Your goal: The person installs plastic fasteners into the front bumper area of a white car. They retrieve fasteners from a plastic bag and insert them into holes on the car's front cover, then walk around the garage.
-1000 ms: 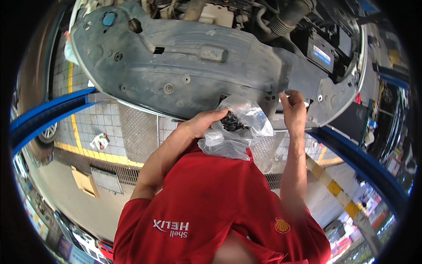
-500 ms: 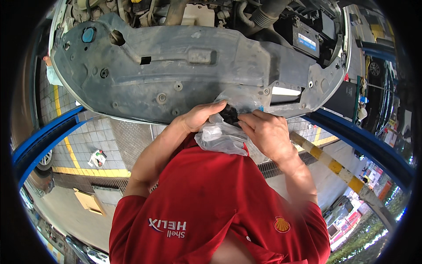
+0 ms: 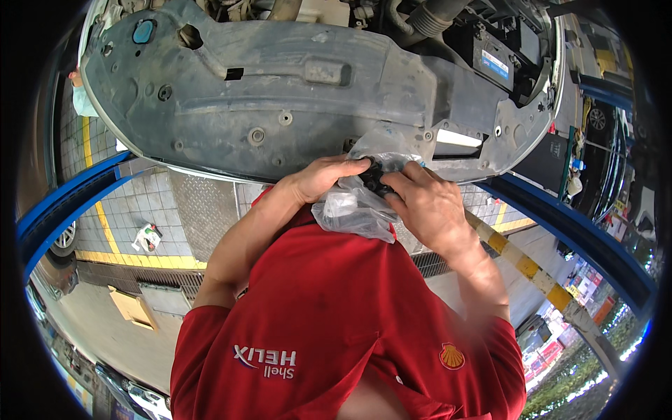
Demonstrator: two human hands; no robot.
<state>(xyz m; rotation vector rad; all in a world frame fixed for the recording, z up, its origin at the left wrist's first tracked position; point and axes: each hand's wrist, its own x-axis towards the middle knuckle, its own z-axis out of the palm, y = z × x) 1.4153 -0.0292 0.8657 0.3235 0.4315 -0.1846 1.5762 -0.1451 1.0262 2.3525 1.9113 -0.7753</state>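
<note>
My left hand (image 3: 325, 178) grips a crumpled clear plastic bag (image 3: 353, 211) just below the front edge of a scuffed grey underbody panel (image 3: 231, 105). Small black parts (image 3: 375, 175) show in the bag's opening beside my left thumb. My right hand (image 3: 423, 203) has its curled fingers among those parts at the bag's right side; what they pinch is hidden. A white-backed rectangular opening (image 3: 455, 143) in the panel lies just beyond my right hand.
Engine parts and a battery (image 3: 490, 63) show behind the panel. Blue lift beams (image 3: 70, 203) stand either side. A striped yellow post (image 3: 532, 269) runs at lower right. Another person's sleeve (image 3: 84, 98) shows at far left; a cardboard piece (image 3: 133, 308) lies on the floor.
My right hand has moved down and left from the panel's rectangular opening into the bag. My left hand still holds the bag and sits slightly higher in the view.
</note>
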